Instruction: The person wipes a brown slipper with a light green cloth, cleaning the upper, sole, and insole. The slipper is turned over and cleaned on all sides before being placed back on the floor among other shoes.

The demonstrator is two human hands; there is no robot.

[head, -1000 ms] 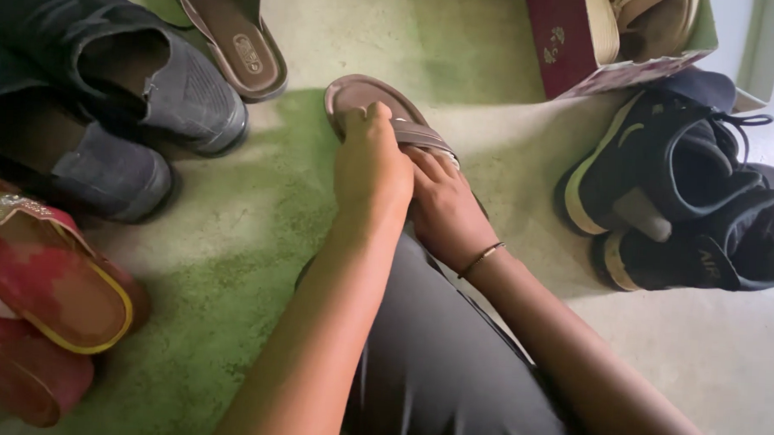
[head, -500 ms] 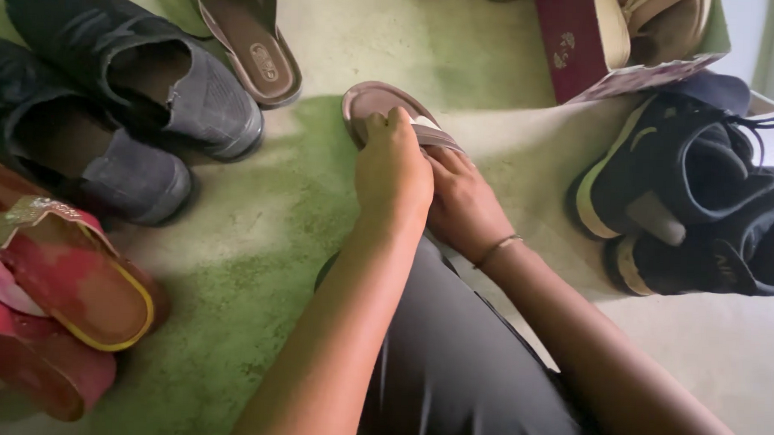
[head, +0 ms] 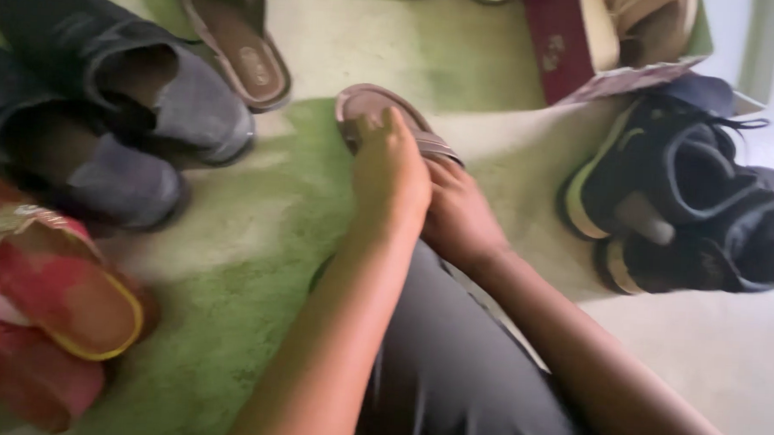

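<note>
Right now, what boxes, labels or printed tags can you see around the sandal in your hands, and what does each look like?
Shoe box: top right on the mat, dark red side wall with a pale mark, open, a tan shoe inside.
Box lid: lying by the box, pale and patterned, flat.
Insole label: oval, pale, on the brown slipper at top centre-left.

L hand [head: 390,176] slid up over the sandal [head: 382,114] toe.
</note>
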